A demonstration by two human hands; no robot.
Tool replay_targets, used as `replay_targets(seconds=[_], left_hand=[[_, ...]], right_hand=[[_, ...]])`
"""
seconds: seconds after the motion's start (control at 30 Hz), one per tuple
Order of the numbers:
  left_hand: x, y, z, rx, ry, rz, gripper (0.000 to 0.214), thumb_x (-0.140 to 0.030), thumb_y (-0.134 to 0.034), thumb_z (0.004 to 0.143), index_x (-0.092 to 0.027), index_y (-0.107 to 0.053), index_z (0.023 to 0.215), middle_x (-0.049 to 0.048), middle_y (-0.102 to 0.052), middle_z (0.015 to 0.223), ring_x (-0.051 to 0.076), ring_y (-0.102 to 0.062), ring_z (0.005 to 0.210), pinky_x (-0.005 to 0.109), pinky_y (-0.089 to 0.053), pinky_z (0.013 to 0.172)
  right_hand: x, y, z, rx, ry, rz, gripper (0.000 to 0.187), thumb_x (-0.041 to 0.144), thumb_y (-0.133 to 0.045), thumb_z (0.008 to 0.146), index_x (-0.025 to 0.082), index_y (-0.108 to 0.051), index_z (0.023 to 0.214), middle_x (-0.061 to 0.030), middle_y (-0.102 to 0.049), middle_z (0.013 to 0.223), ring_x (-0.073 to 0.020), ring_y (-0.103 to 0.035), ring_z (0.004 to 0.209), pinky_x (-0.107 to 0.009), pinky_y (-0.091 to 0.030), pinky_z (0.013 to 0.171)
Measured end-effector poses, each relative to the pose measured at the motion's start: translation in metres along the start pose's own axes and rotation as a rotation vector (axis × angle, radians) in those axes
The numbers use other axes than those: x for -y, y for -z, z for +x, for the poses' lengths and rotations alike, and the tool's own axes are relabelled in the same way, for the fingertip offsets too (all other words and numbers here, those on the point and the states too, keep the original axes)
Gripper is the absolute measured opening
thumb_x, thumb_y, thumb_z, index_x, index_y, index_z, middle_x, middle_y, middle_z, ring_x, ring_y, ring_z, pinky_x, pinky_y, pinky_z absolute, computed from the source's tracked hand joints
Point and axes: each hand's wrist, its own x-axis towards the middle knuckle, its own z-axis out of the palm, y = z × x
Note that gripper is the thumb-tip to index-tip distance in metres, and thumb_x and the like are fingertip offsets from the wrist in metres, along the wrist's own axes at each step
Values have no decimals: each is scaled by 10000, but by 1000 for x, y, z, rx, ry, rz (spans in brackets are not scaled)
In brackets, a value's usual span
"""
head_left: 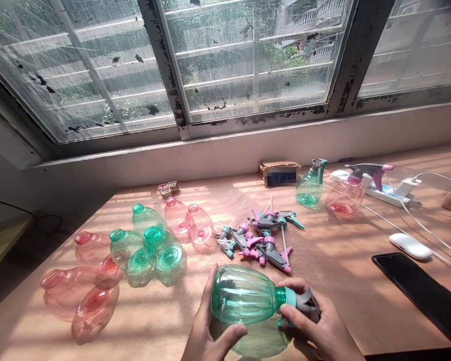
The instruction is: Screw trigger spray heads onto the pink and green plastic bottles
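Note:
A clear green ribbed spray bottle (244, 296) lies on its side in the air over the near edge of the table, its neck pointing right. My left hand (214, 326) is closed around its base, thumb underneath and fingers behind. At the neck sits a grey trigger spray head (307, 303) with a turquoise collar (288, 298); my right hand (325, 321) grips it, thumb near the collar. Some green thread shows beside the collar. Just beyond lies a pile of loose grey, pink and turquoise spray heads (263, 235).
Headless green bottles (163, 250) and pink bottles (71, 288) stand or lie at left. At the back are a cardboard box (280, 173), a green spray bottle (310, 185) and a pink one (348, 195). A power strip (387, 190), white cables and a black phone (417, 293) occupy the right.

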Motion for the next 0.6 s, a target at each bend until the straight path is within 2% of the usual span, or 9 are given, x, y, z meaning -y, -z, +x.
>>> replay_targets(seconds=[0.3, 0.6], left_hand=[[-8, -4, 0, 1, 16, -32, 1074, -539, -831, 771, -287, -232, 1626, 108, -408, 1651, 382, -331, 1524, 492, -211, 1274], [-12, -5, -1, -4, 24, -27, 1071, -540, -833, 762, -285, -250, 1623, 106, -428, 1639, 384, -346, 1517, 487, -238, 1268]], right_hand=[[1, 1, 0, 18, 16, -14, 506, 532, -876, 716, 203, -696, 1054, 21, -665, 661, -188, -626, 601, -302, -447, 602], [1, -1, -1, -21, 6, -19, 519, 544, -892, 676, 215, -711, 1035, 20, -676, 636, -195, -638, 585, -280, -435, 566]])
